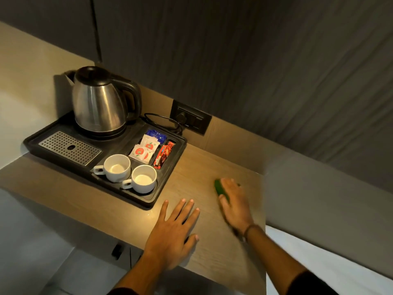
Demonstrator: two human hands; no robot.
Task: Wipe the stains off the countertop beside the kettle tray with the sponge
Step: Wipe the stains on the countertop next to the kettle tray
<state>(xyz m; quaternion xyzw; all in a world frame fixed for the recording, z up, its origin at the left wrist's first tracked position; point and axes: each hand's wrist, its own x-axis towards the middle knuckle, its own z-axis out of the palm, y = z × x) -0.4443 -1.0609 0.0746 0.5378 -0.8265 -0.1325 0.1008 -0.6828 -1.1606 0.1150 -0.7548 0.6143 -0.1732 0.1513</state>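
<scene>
A green sponge (220,188) lies pressed on the wooden countertop (200,167), to the right of the black kettle tray (170,177). My right hand (235,204) covers most of the sponge and grips it; the hand looks blurred. My left hand (174,228) rests flat on the countertop near its front edge, fingers spread, holding nothing. A small bright wet-looking patch (152,215) shows just left of the left hand, by the tray's corner.
The tray carries a steel kettle (100,103), a perforated metal drip plate (70,147), two white cups (118,170) (143,180) and sachets (146,149). A wall socket (191,119) with the kettle cord sits behind. A white surface (329,258) adjoins the counter's right edge.
</scene>
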